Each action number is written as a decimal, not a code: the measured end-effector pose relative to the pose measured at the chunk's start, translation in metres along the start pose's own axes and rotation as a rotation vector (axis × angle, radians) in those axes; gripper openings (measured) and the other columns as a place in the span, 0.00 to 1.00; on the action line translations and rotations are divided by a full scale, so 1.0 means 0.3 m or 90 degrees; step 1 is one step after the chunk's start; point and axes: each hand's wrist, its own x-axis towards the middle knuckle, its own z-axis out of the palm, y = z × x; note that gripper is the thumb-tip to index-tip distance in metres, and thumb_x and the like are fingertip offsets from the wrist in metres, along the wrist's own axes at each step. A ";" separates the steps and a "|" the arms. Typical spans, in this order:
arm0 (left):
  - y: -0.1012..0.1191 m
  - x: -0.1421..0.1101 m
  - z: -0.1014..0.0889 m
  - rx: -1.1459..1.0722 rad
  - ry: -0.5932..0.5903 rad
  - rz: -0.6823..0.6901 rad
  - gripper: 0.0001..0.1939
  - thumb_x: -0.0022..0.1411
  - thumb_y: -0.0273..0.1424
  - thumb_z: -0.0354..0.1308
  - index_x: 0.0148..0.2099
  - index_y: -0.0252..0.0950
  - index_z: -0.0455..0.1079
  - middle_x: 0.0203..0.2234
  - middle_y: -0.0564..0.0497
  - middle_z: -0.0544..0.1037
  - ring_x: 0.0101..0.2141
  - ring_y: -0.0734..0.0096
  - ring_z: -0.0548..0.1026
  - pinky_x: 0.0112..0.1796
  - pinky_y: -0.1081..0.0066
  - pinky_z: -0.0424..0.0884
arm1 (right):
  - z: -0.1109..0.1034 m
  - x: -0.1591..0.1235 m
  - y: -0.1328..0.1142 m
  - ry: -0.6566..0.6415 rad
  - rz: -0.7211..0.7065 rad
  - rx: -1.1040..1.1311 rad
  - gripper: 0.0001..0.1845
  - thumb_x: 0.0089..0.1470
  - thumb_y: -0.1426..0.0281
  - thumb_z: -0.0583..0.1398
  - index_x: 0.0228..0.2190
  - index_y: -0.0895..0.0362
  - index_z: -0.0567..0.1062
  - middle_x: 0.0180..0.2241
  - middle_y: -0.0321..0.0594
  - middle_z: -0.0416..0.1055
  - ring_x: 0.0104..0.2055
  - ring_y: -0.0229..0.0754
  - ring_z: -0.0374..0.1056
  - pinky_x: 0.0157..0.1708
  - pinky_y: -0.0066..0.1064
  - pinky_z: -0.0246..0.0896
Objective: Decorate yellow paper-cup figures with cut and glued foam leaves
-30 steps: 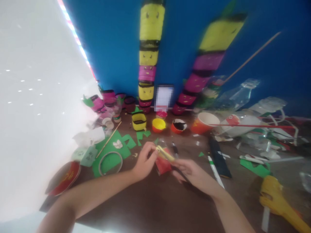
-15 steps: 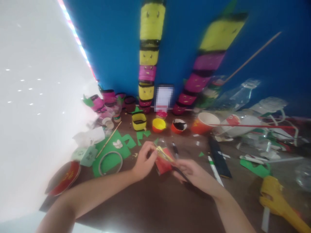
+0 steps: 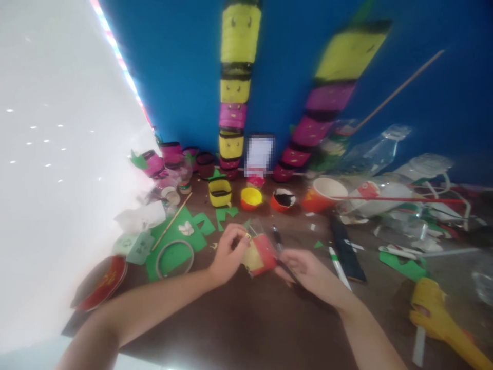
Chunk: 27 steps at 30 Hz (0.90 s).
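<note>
My left hand (image 3: 230,253) is closed, its thumb and fingers pinching the left edge of a small red-and-yellow piece (image 3: 265,253). The piece is pale yellow on the left and red on the right, held just above the table. My right hand (image 3: 304,270) is closed around a slim dark-handled tool (image 3: 289,271), close to the red side. Blur hides the tool's tip, so I cannot tell its exact kind. Beyond the hands stand a cup of yellow paint (image 3: 251,197) and a cup with black paint (image 3: 284,199). A dark pen-like object (image 3: 276,234) lies behind the piece.
A yellow glue gun (image 3: 431,308) lies at the right front. Green sheets (image 3: 175,231) and a tape roll (image 3: 157,262) are at left. A white marker (image 3: 339,267), a red-and-white tub (image 3: 325,195) and plastic bottles (image 3: 379,151) are at right. A yellow pot (image 3: 220,192) stands behind.
The red-and-yellow piece has turned, so a broad yellow area now shows on its left. The tool no longer lies across it. Both hands have stayed nearly in place.
</note>
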 end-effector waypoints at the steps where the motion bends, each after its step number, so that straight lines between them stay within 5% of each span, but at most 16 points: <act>1: 0.003 0.000 0.000 0.000 0.000 -0.001 0.09 0.60 0.31 0.51 0.28 0.35 0.64 0.34 0.48 0.67 0.39 0.67 0.67 0.39 0.69 0.62 | 0.004 0.001 -0.002 0.005 -0.010 0.017 0.20 0.42 0.55 0.63 0.21 0.57 0.64 0.17 0.31 0.62 0.22 0.33 0.59 0.23 0.25 0.52; 12: 0.009 0.000 0.002 0.013 -0.009 -0.002 0.08 0.60 0.30 0.51 0.29 0.35 0.66 0.34 0.49 0.67 0.38 0.69 0.67 0.38 0.70 0.63 | 0.052 0.026 0.026 0.130 -0.087 -0.040 0.17 0.42 0.58 0.63 0.21 0.57 0.66 0.19 0.31 0.63 0.21 0.32 0.57 0.21 0.24 0.53; 27: 0.015 0.006 0.001 0.013 0.011 -0.026 0.10 0.60 0.31 0.50 0.27 0.35 0.64 0.27 0.52 0.67 0.32 0.72 0.66 0.35 0.72 0.61 | 0.064 0.022 0.021 0.090 -0.097 -0.021 0.17 0.42 0.56 0.63 0.22 0.58 0.69 0.20 0.35 0.67 0.23 0.35 0.62 0.22 0.24 0.57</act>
